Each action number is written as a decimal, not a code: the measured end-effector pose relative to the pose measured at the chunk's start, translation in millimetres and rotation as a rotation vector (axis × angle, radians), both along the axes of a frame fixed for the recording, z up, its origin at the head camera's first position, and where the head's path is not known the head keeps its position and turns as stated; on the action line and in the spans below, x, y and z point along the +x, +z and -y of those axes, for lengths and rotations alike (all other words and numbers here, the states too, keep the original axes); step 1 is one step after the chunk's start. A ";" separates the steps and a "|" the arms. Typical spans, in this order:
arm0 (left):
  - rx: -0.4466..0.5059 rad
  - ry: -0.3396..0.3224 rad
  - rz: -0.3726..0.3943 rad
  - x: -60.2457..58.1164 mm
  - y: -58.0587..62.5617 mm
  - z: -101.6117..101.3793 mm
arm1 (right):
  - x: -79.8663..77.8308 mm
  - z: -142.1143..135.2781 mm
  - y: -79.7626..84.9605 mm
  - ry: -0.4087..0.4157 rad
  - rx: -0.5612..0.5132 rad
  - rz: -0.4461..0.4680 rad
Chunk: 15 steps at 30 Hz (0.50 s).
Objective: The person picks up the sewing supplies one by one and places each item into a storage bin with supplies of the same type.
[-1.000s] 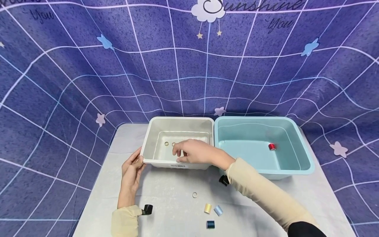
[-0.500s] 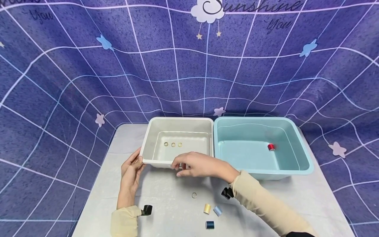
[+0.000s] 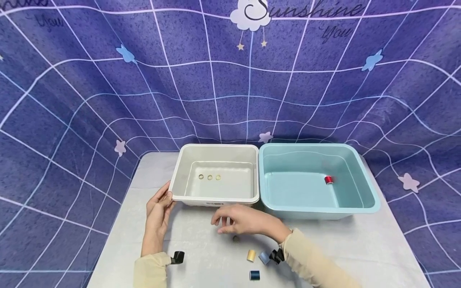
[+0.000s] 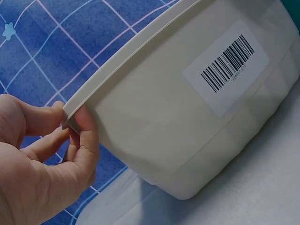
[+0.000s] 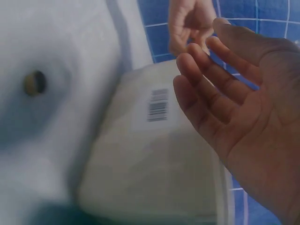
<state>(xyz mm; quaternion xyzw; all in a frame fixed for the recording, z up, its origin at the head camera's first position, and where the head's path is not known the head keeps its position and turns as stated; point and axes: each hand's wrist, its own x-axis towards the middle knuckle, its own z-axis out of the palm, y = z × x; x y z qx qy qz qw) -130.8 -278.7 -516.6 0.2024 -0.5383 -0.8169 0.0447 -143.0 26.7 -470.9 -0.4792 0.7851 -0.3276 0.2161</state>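
Note:
My left hand [image 3: 157, 212] pinches the front left corner of a white plastic bin [image 3: 216, 199]; in the left wrist view its thumb and fingers close round the rim. Three small rings [image 3: 209, 177] lie in a row on the bin's floor. In front of the bin, my right hand [image 3: 239, 220] hovers over the table with loosely bent fingers and nothing between them. Just below its fingers in the head view lies another ring [image 3: 235, 239], which the right wrist view shows as a small round band [image 5: 35, 83] on the cloth.
A light blue bin [image 3: 320, 211] stands against the white one's right side, with a red thread spool [image 3: 328, 180] inside. Nearer the front lie a yellow spool [image 3: 251, 255], a pale blue spool [image 3: 264, 257] and a dark blue spool [image 3: 254, 275]. A patterned curtain hangs behind.
My right hand has drawn back out of the white bin toward the front, over the table near the loose ring, uncovering the three rings inside. My left hand has stayed on the rim.

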 end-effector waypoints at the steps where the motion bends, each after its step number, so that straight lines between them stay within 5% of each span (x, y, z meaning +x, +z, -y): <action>1: -0.001 0.001 -0.002 0.4 0.2 0.0 | 1.6 -0.1 -4.6 -0.004 0.000 -0.005; 8: -0.004 -0.003 -0.006 1.3 0.5 0.3 | 10.2 -5.9 -33.0 -0.033 0.052 -0.118; 15: -0.017 -0.010 0.009 2.0 1.1 0.6 | 18.4 -17.8 -57.5 -0.090 0.110 -0.114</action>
